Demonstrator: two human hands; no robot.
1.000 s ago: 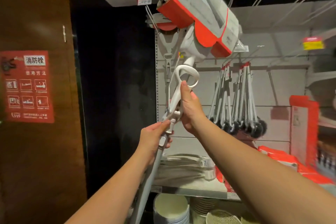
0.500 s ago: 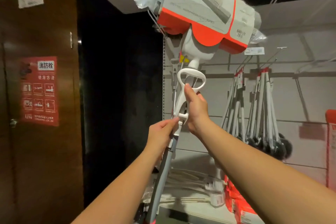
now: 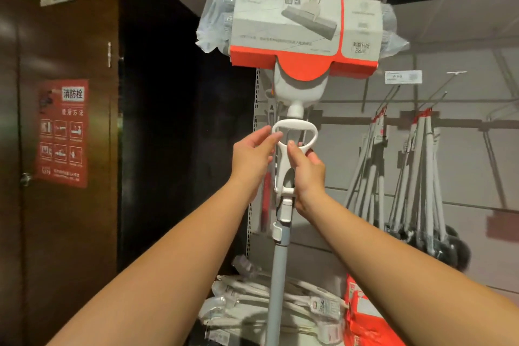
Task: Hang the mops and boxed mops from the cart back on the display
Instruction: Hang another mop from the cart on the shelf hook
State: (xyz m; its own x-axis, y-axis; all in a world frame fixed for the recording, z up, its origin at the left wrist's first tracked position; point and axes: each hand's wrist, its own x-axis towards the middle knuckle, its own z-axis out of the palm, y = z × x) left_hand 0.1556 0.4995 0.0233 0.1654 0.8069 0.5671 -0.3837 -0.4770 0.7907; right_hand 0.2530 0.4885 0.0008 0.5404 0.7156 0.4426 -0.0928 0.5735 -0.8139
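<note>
Mop stood near vertical at centre frame, head up. Its long axis ran from bottom centre to top centre: grey pole low, white loop handle in the middle, boxed head on top. The box sat above both hands, slightly tilted with its right end lower. It was in front of the display back panel. Whatever it would catch on was hidden behind the box, so I could not tell if it was hooked.

Key relation: the hang point lay straight up from the hands, along the pole axis. The next move was judged to be a lift up and in toward the panel, not sideways.

Right hand was the nearer one to the pole, just right of the stem under the loop. It was clamped on the stem, thumb up the front, fingers curled behind with one tip showing on the right side. It probably carried the weight.

Left hand was a little higher, left of the loop. Fingers were nearly straight, tips touching the loop's left rim, with no wrap seen. It looked like steadying only.

Hanging brushes were at right of frame, well apart from the mop. Packaged mops lay on the shelf at bottom centre, behind the pole. Red poster was at left on the brown door.
</note>
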